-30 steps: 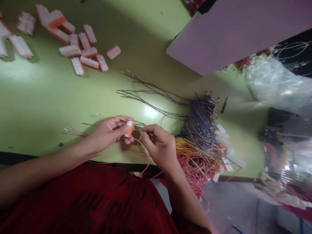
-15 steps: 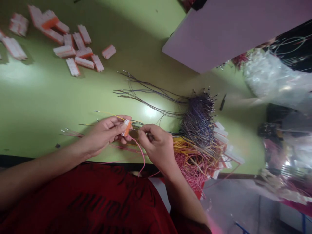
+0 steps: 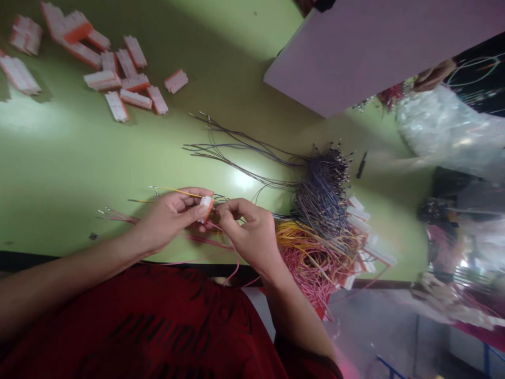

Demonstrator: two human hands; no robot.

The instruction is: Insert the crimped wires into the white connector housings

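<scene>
My left hand (image 3: pixel 175 215) grips a white and orange connector housing (image 3: pixel 205 208) between thumb and fingers. A pink wire (image 3: pixel 235 263) runs out of the housing's orange side and loops toward the table edge. Close to that orange side, my right hand (image 3: pixel 248 223) pinches the end of a thin wire, its colour mostly hidden by the fingers. A yellow wire (image 3: pixel 173 190) with a metal terminal passes over my left fingers. More pink wires (image 3: pixel 112 214) with bare terminals stick out beyond my left wrist.
A bundle of dark wires (image 3: pixel 321 184) lies right, with yellow and pink wires (image 3: pixel 307 263) below it. Several connector housings (image 3: pixel 136 99) are scattered upper left. A purple box-like panel (image 3: pixel 335 63) stands upper right, near another person's hand (image 3: pixel 434 76) and plastic bags (image 3: pixel 434 121).
My right hand has moved left, bringing the wire end up to the connector housing. The housing has tilted slightly in my left hand. Another person's hand has appeared at upper right.
</scene>
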